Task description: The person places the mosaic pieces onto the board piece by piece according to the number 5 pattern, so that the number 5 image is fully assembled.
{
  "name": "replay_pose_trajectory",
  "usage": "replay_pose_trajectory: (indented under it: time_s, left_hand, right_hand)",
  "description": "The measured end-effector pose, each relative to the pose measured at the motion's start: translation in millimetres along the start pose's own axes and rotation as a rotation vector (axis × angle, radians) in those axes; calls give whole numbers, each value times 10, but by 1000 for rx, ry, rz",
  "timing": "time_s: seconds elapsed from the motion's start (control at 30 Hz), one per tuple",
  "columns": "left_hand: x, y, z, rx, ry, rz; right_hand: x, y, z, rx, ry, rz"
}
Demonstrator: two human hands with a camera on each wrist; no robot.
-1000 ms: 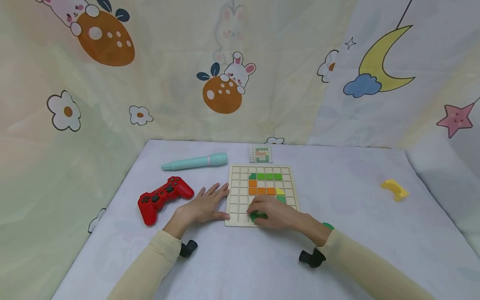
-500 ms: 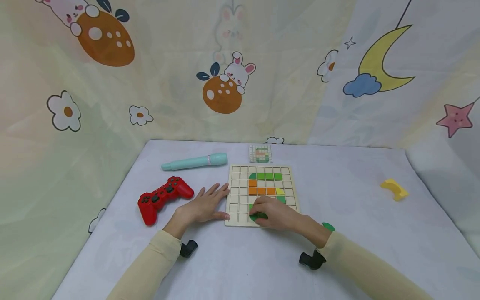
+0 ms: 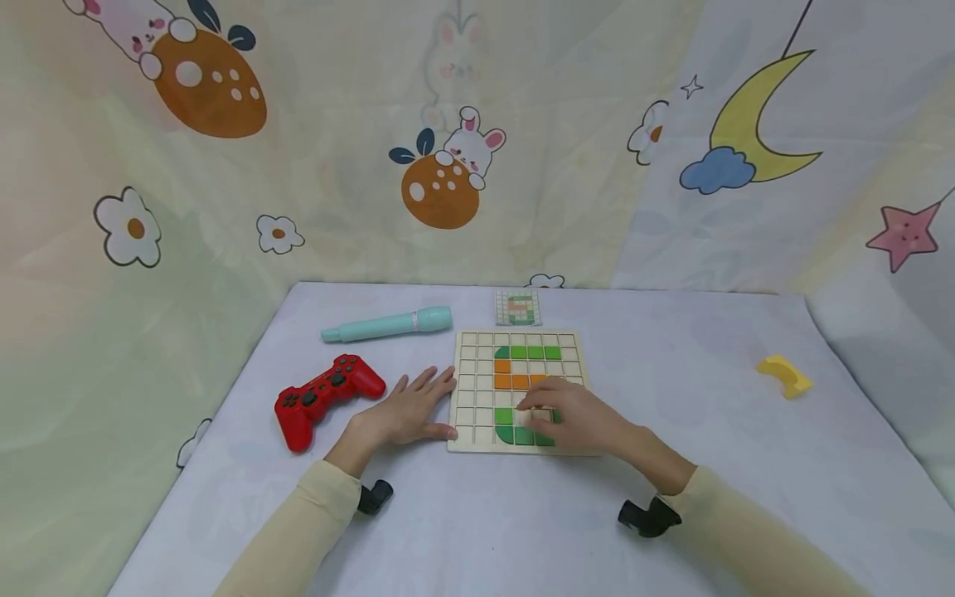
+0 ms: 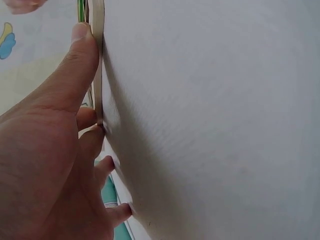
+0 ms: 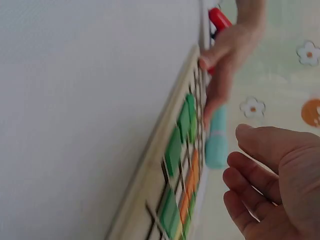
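Note:
A wooden grid board (image 3: 466, 398) lies mid-table with flat coloured pieces in its cells. My left hand (image 3: 409, 412) rests at its left edge, fingers spread, the thumb (image 4: 75, 70) touching the rim. Above the board's lower right, my right hand (image 3: 580, 414) hovers with loosely bent fingers; its wrist view shows thumb and fingertips apart with nothing between them. Near it sit a light green square (image 3: 503, 415), a rounded dark green piece (image 3: 504, 434) and a dark green square (image 3: 525, 436). A row of orange squares (image 3: 511, 381) runs partly under that hand, which hides several cells.
A small pattern card (image 3: 518, 308) lies behind the board. To the left are a red game controller (image 3: 326, 396) and a light teal tube-shaped object (image 3: 388, 325). A curved yellow block (image 3: 784, 376) lies far right. A printed cloth wall stands behind the table.
My right hand has moved right and slightly up from the bottom row, uncovering green pieces there. A green piece formerly seen beside the right wrist is out of sight. The left hand stays put.

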State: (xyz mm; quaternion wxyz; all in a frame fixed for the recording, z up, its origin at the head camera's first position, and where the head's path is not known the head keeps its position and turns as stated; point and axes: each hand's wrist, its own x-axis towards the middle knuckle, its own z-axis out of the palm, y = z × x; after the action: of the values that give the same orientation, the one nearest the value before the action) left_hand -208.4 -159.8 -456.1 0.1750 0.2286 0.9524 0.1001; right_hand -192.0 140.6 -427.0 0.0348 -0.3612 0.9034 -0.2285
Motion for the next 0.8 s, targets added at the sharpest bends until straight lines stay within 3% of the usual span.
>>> replay_pose_trajectory:
  time_s: [0.37,0.6,0.8]
  left_hand:
    - [8,4,-3,16,-2,2]
    - [3,-15,-13,4,-3,-2]
    - [13,-21,6,6,-8,-1]
  right_hand:
    - [-749,565,-452,-5,98,144]
    - [-1202,737,-455,-34,37,191]
    - [-1376,800,-398,9,-18,177]
